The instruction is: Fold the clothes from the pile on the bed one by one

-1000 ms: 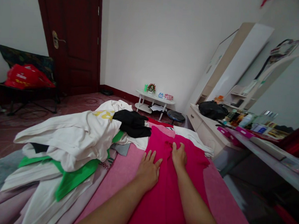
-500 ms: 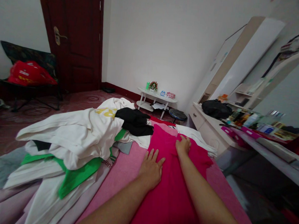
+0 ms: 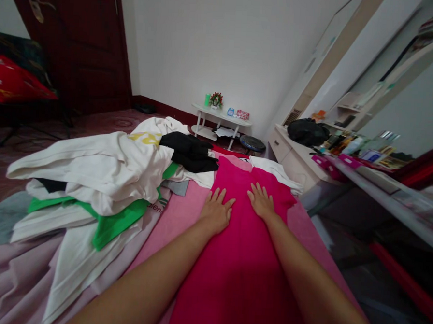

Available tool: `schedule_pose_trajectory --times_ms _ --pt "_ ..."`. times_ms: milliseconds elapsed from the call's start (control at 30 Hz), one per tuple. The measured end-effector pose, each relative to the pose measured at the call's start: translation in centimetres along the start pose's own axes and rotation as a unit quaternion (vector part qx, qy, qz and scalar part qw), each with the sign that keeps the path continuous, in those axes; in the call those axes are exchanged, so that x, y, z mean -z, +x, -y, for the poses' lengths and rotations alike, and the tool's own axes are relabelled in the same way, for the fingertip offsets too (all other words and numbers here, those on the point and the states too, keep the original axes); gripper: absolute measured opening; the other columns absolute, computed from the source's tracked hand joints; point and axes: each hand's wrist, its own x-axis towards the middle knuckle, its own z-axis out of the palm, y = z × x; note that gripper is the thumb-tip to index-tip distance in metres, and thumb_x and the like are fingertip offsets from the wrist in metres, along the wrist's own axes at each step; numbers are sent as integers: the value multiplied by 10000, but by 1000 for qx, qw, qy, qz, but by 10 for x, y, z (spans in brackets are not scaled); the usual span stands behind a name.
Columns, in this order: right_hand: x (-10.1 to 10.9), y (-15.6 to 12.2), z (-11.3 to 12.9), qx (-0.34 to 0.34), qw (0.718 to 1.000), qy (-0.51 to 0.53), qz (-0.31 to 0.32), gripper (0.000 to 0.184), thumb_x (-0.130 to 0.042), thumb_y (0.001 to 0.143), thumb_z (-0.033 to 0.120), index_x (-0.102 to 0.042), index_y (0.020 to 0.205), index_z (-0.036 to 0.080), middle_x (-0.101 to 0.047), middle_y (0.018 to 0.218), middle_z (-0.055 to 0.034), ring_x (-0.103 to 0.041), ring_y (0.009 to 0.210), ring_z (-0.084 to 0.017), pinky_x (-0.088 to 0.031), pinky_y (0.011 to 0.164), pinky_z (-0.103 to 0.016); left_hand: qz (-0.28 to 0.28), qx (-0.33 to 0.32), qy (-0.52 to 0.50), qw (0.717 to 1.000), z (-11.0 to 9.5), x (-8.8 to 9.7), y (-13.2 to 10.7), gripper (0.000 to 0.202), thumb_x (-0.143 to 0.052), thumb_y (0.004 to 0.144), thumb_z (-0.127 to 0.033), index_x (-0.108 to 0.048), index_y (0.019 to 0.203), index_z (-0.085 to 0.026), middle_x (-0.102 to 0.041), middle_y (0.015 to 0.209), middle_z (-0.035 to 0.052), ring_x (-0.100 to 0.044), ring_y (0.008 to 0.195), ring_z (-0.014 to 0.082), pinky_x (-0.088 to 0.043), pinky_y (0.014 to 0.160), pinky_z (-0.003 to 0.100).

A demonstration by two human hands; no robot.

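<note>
Pink shirt [image 3: 244, 260] lies spread out on the pink cover [image 3: 191, 197], front and center, neckline end away from the person, lower part running off the bottom of view. Left hand [image 3: 216, 212] palm down on the shirt near its left edge, fingers spread, thumb out to the right. Right hand [image 3: 261, 200] also palm down, on the upper right part of the shirt, fingers slightly spread, pressing flat. Hands apart, shirt fabric between them. Both forearms reach in from the bottom, bare.

Left of the shirt: loose clothes pile. White shirt [image 3: 103, 163] with yellow print on top, green cloth [image 3: 117, 222] sticking out below it, gray cloth [image 3: 1, 218] at the far left. Black garment [image 3: 191, 153] lies just beyond the left hand, near the shirt's top left corner. White cloth [image 3: 276, 172] just beyond the shirt's right shoulder.

Back of room: low white table [image 3: 224, 116] with green cup [image 3: 207, 99] and potted plant [image 3: 216, 101]; round stool [image 3: 252, 144] beside it. Right: dresser [image 3: 296, 156] with black bag [image 3: 308, 133]. Left: dark red door [image 3: 78, 38], red bag [image 3: 15, 81] on a chair, cut off by the edge.
</note>
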Motion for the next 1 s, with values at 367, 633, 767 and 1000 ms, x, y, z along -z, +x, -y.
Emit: schedule_pose_trajectory --times_ms 367,633,767,1000 --pt "27 -123 -32 41 998 -22 30 583 -334 935 479 -330 1450 205 -273 1526 -100 -232 1403 -287 -268 1096 -507 13 -9 15 1000 -1 1 -2 483 -336 931 -398 -429 1395 -300 -289 1528 62 -194 1408 304 -140 1121 495" --pt "63 -262 -53 -53 998 29 -19 540 -491 807 433 -527 1304 223 -549 1311 -109 -493 1231 -277 -395 1044 -437 14 -8 30 999 -1 -2 -1 484 -333 933 -398 -424 1397 -300 -301 1523 57 -206 1406 297 -151 1117 491" --pt "66 -320 -65 -156 982 107 17 546 -589 708 454 -559 1232 303 -594 1259 -91 -580 1126 -307 -428 1004 -474 21 -18 42 999 -2 -2 -2 493 -338 932 -406 -418 1403 -284 -295 1525 71 -200 1408 303 -152 1116 501" --pt "92 -338 -46 -201 905 352 130 388 -634 651 453 -684 1006 305 -665 1155 -81 -593 1109 -310 -455 973 -414 -1 -31 24 999 -8 -1 -5 440 -413 912 -324 -510 1336 -254 -373 1481 95 -276 1379 302 -181 1114 512"
